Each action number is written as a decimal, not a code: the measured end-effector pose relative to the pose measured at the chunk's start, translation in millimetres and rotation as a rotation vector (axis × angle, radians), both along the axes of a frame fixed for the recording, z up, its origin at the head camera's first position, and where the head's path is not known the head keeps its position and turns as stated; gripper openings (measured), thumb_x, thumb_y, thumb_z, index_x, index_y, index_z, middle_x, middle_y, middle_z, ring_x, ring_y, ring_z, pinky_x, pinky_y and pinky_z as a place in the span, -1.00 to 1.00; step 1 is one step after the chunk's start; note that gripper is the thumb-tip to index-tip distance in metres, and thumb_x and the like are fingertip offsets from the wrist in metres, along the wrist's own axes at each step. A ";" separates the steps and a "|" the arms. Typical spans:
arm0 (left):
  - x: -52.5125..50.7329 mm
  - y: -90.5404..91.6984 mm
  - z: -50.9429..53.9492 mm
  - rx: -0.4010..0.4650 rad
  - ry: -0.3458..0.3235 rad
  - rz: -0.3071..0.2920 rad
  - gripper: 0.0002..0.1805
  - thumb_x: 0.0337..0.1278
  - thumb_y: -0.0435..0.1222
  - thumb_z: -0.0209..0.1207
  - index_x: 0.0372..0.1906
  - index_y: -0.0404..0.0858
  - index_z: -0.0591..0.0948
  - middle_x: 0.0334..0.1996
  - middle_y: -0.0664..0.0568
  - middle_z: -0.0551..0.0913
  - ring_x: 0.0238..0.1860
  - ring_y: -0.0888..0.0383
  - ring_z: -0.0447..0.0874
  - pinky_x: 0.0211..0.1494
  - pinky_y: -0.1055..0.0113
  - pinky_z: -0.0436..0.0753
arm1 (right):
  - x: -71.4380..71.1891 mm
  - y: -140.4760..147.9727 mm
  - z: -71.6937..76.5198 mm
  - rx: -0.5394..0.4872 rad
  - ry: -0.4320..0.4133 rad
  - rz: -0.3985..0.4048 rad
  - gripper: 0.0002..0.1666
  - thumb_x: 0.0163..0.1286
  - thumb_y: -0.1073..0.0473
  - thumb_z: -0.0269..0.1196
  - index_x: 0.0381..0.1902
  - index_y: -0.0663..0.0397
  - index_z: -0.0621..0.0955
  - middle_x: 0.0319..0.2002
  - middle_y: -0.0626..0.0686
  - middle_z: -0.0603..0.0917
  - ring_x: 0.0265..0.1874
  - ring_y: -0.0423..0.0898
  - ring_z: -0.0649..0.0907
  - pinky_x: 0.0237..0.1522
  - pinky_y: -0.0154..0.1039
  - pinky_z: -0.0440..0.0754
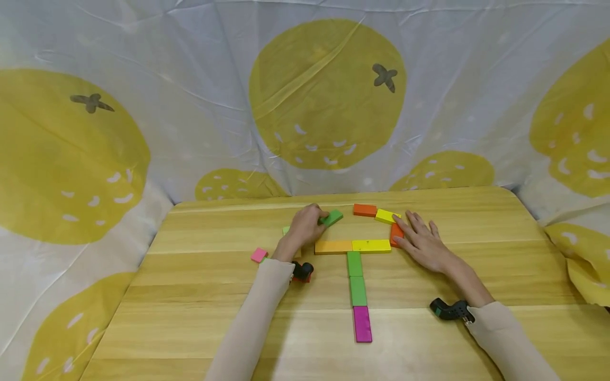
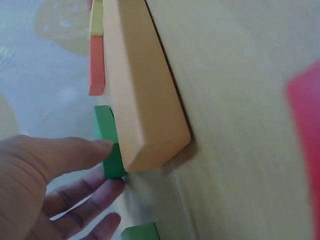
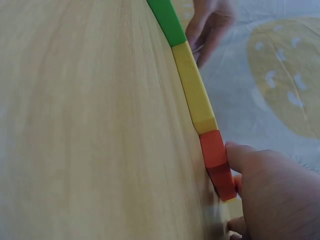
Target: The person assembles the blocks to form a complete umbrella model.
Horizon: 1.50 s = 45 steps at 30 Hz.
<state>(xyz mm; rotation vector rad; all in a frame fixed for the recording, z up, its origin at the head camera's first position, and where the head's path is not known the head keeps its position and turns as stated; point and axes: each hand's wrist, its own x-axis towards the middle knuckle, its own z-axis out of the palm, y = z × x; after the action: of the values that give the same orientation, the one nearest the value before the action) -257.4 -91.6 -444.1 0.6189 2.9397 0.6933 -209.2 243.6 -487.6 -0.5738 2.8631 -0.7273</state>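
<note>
My left hand (image 1: pixel 306 224) pinches a green block (image 1: pixel 332 217) between thumb and fingers, above the left end of an orange block (image 1: pixel 332 247). In the left wrist view, the thumb lies on the green block (image 2: pixel 107 132). My right hand (image 1: pixel 424 246) has its fingers spread, with thumb and forefinger at an orange-red block (image 1: pixel 396 235). The forefinger reaches a yellow block (image 1: pixel 387 216). Another orange-red block (image 1: pixel 364 210) lies beside that yellow one. A second yellow block (image 1: pixel 371 246) continues the row from the orange block.
Two green blocks (image 1: pixel 355 263) and a magenta block (image 1: pixel 362 324) run in a column toward the near edge of the wooden table (image 1: pixel 190 317). A pink block (image 1: pixel 259 255) and other partly hidden blocks lie by the left wrist. A patterned cloth (image 1: pixel 214 106) hangs behind.
</note>
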 end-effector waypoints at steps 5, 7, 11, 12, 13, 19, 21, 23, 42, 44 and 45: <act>-8.1 -2.0 -4.2 0.121 -0.029 -0.027 -0.60 0.32 -0.45 0.27 0.24 -0.39 0.65 0.07 -0.27 0.69 0.03 -0.11 0.71 0.12 0.15 0.72 | 0.6 -0.8 -1.1 -0.005 0.006 0.002 -0.21 0.69 -0.18 -0.08 0.69 -0.01 0.04 0.65 0.42 -0.13 0.63 0.44 -0.12 0.51 0.53 -0.34; -10.2 -2.3 -5.2 0.149 -0.023 -0.051 -0.60 0.30 -0.47 0.28 0.22 -0.41 0.66 0.05 -0.27 0.68 0.00 -0.10 0.73 0.09 0.22 0.74 | 0.5 -1.0 -1.0 -0.007 0.005 0.002 -0.20 0.69 -0.18 -0.08 0.69 -0.02 0.04 0.65 0.42 -0.13 0.63 0.45 -0.13 0.51 0.54 -0.34; -14.3 0.2 -5.7 0.166 -0.056 -0.076 -0.59 0.31 -0.46 0.29 0.24 -0.41 0.65 0.04 -0.25 0.67 0.03 -0.11 0.72 0.13 0.24 0.74 | 0.4 -1.2 -0.5 -0.004 0.000 0.002 -0.20 0.69 -0.20 -0.09 0.70 -0.03 0.02 0.65 0.41 -0.14 0.63 0.44 -0.13 0.50 0.54 -0.34; -15.0 1.5 -5.4 0.165 -0.062 -0.077 -0.59 0.32 -0.46 0.29 0.24 -0.41 0.64 0.05 -0.26 0.67 0.04 -0.11 0.71 0.14 0.22 0.73 | 0.2 -1.2 -0.6 -0.004 0.000 0.003 -0.20 0.69 -0.20 -0.09 0.70 -0.03 0.02 0.65 0.41 -0.14 0.63 0.45 -0.13 0.50 0.54 -0.34; -16.4 3.0 -4.8 0.165 -0.081 -0.070 -0.58 0.33 -0.45 0.29 0.26 -0.39 0.63 0.07 -0.25 0.66 0.06 -0.12 0.70 0.16 0.18 0.72 | 0.2 -1.1 -0.7 -0.003 0.001 0.004 -0.20 0.69 -0.20 -0.09 0.70 -0.03 0.02 0.65 0.41 -0.14 0.63 0.45 -0.13 0.50 0.55 -0.34; -22.3 8.4 -4.1 0.158 -0.107 -0.056 -0.58 0.35 -0.44 0.28 0.27 -0.35 0.63 0.10 -0.22 0.65 0.08 -0.09 0.66 0.18 0.15 0.70 | 0.6 -2.2 0.2 -0.009 0.001 0.003 -0.20 0.69 -0.20 -0.09 0.70 -0.04 0.02 0.65 0.41 -0.15 0.63 0.44 -0.13 0.50 0.54 -0.34; -23.1 9.2 -4.2 0.157 -0.121 -0.052 -0.58 0.36 -0.44 0.27 0.28 -0.34 0.62 0.12 -0.22 0.64 0.12 -0.09 0.65 0.22 0.16 0.69 | 0.5 -2.8 0.9 -0.008 0.001 0.003 -0.20 0.69 -0.19 -0.08 0.70 -0.04 0.02 0.65 0.41 -0.15 0.63 0.44 -0.13 0.51 0.53 -0.35; -23.1 10.2 -3.9 0.160 -0.128 -0.047 -0.58 0.37 -0.43 0.26 0.29 -0.33 0.61 0.12 -0.22 0.63 0.13 -0.09 0.65 0.23 0.17 0.69 | 0.3 -3.0 1.4 -0.006 0.002 0.004 -0.19 0.69 -0.20 -0.08 0.70 -0.04 0.02 0.65 0.41 -0.14 0.63 0.44 -0.13 0.51 0.53 -0.35; -25.1 15.3 -5.9 0.155 -0.138 -0.045 -0.57 0.38 -0.44 0.25 0.31 -0.32 0.60 0.13 -0.21 0.62 0.16 -0.10 0.64 0.24 0.16 0.68 | 0.3 0.6 -1.4 -0.008 0.000 0.004 -0.19 0.69 -0.21 -0.09 0.70 -0.06 0.00 0.66 0.40 -0.16 0.64 0.43 -0.14 0.50 0.53 -0.36; -24.1 14.1 -5.6 0.167 -0.139 -0.043 -0.55 0.39 -0.44 0.25 0.33 -0.33 0.59 0.14 -0.21 0.61 0.16 -0.10 0.65 0.24 0.15 0.68 | 0.1 0.9 -1.7 -0.005 -0.001 0.003 -0.19 0.69 -0.21 -0.10 0.70 -0.06 0.00 0.66 0.40 -0.16 0.64 0.43 -0.15 0.50 0.53 -0.36; -23.4 13.1 -5.1 0.172 -0.136 -0.043 -0.55 0.39 -0.43 0.25 0.34 -0.34 0.59 0.15 -0.22 0.61 0.16 -0.10 0.65 0.25 0.14 0.68 | 0.0 1.0 -1.7 -0.003 -0.001 0.002 -0.19 0.69 -0.21 -0.10 0.70 -0.06 -0.01 0.66 0.40 -0.17 0.64 0.43 -0.15 0.50 0.53 -0.36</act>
<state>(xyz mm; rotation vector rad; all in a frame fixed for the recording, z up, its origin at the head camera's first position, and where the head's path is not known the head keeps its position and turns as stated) -280.8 -78.5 -449.2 0.6195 2.7540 0.9515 -209.2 244.6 -489.3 -0.5765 2.8609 -0.7317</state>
